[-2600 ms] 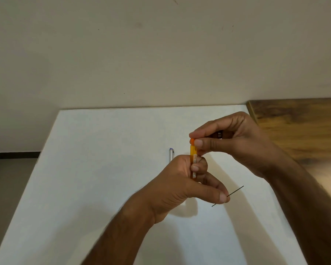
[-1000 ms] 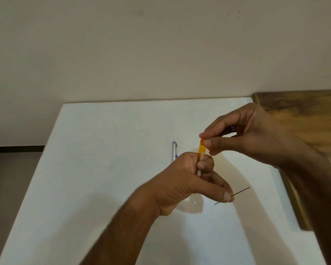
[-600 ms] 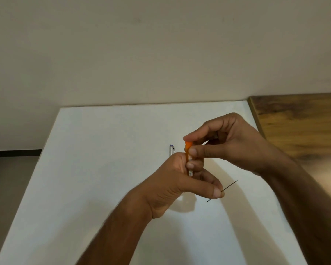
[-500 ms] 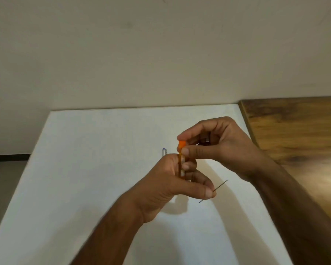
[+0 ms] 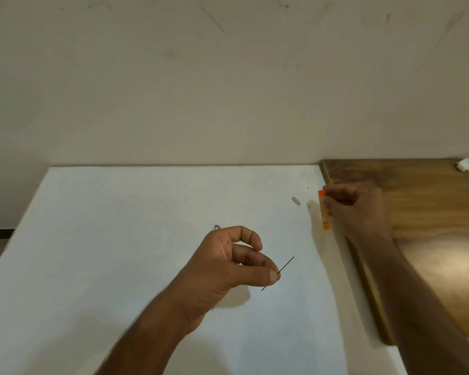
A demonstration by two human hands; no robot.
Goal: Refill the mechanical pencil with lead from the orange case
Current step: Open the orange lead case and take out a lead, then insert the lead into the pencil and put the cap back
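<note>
My left hand (image 5: 228, 266) hovers over the middle of the white table (image 5: 119, 239), pinching a thin black lead (image 5: 287, 263) between thumb and fingers; the lead sticks out to the right. Of the mechanical pencil (image 5: 216, 227) I see only one end, just behind this hand. My right hand (image 5: 358, 209) is at the table's right edge and holds the orange case (image 5: 324, 212) by its side, long axis pointing away from me. A small silver cap (image 5: 296, 200) lies on the table left of the case.
A dark wooden board (image 5: 431, 239) adjoins the white table on the right, with a crumpled white tissue (image 5: 466, 164) at its far end. A plain wall rises behind both. The table's left edge drops to the floor.
My right hand has carried the orange case out of my left hand and away to the right edge of the table. My left hand keeps the lead and has stayed near the centre.
</note>
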